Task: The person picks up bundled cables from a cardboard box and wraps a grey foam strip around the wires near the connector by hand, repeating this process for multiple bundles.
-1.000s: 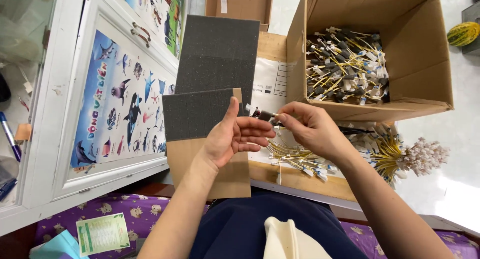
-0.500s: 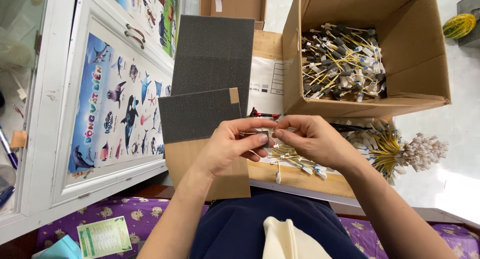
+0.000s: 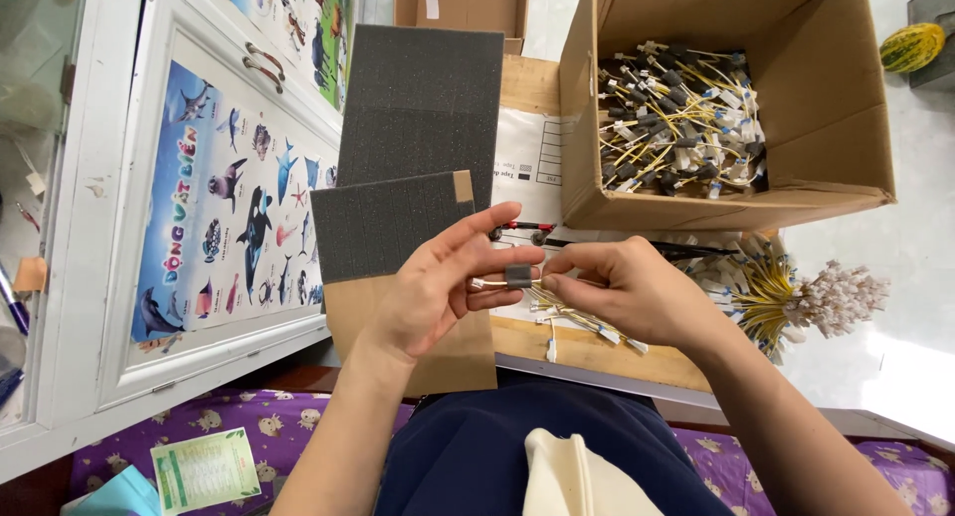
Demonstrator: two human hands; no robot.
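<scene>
A large open cardboard box sat at the far right, its walls hemming in a tangled heap of yellow wired connectors. Two dark grey foam sheets lay left of it, rough-textured and overlapping. Nearest, the left hand and right hand met, fingers pinched together on one small grey foam-wrapped cable, above a loose cable bundle.
</scene>
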